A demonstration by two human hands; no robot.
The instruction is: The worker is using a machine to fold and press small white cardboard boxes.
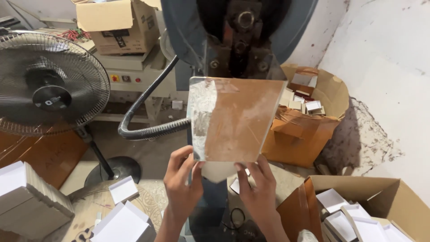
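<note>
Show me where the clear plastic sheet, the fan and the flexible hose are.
clear plastic sheet [235, 118], head view, middle of the sheet.
fan [51, 85], head view, centre of the wire guard.
flexible hose [148, 131], head view, lower bend.

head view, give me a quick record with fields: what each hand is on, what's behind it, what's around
left hand: left hand grips the lower left edge of the clear scratched sheet
right hand: right hand grips the sheet's lower edge
sheet pose: held up in front of the dark press machine
left side: standing fan, stack of grey boards
right side: cardboard box of white trays
</note>
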